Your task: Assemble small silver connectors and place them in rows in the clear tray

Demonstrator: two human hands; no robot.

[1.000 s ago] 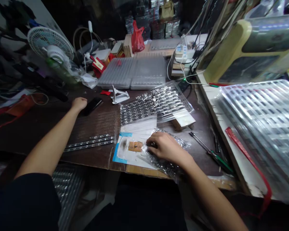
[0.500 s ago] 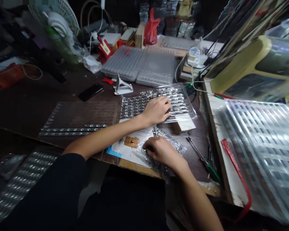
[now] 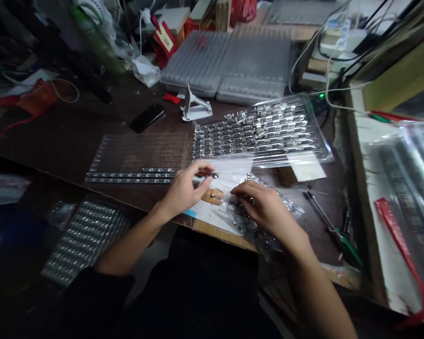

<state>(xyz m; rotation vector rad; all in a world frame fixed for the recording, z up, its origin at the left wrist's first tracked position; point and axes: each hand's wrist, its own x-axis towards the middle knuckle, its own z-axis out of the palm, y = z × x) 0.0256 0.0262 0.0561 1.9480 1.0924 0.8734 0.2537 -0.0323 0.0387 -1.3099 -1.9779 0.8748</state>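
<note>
My left hand (image 3: 185, 190) pinches a small metal connector (image 3: 215, 175) between thumb and fingers, above a white sheet (image 3: 212, 216). Just right of it is an orange-brown block (image 3: 213, 196) with a small dark part on top. My right hand (image 3: 266, 207) is curled over a clear plastic bag (image 3: 247, 221) of small shiny parts; its fingertips press together, and what they hold, if anything, I cannot make out. Behind the hands lies a clear tray (image 3: 257, 160) with rows of D-sub connectors (image 3: 237, 134), several of them loose on top. Left of it, a second clear tray (image 3: 137, 150) carries connectors along its near rows.
A black phone (image 3: 148, 117) and a white stand (image 3: 197, 110) lie farther back, before stacked clear trays (image 3: 194, 61). On the right are a green-handled screwdriver (image 3: 349, 247) and a red strap (image 3: 403, 249). Filled trays (image 3: 85, 235) stand low at left.
My left hand has come back from the connector tray toward the orange-brown block with a connector in its fingers. My right hand stays over the bag. The view has tilted down and shifted.
</note>
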